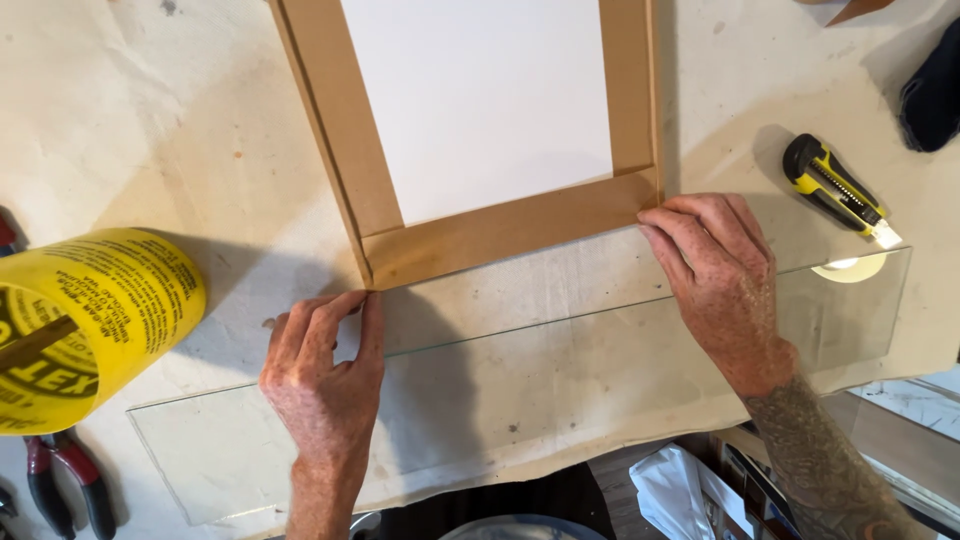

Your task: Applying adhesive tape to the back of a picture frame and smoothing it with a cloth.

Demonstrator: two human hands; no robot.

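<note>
Clear glass, a long narrow strip [560,400], lies flat across the near part of the bench [150,130], slanting a little so that its right end sits farther from the person than its left. Its far edge runs just along the lower rail of a brown frame [500,232] that holds a white sheet [480,100].

The left hand [325,375] comes in from below, palm down on the glass, wrist straight; its fingers [372,325] are drawn loosely together and their tips press at the frame's lower left corner, grasping nothing. The right hand [715,275] reaches in from the lower right on a tattooed forearm, palm down, knuckles raised; its fingertips rest on the glass edge against the frame's lower right corner, lying flat rather than closed around anything.

Right of that hand, a yellow and black utility knife [835,190] lies on the cloth-covered bench, its blade end over a pale round spot. At the left edge stands a large yellow can [95,320], with red-handled pliers [65,485] near it below.
</note>
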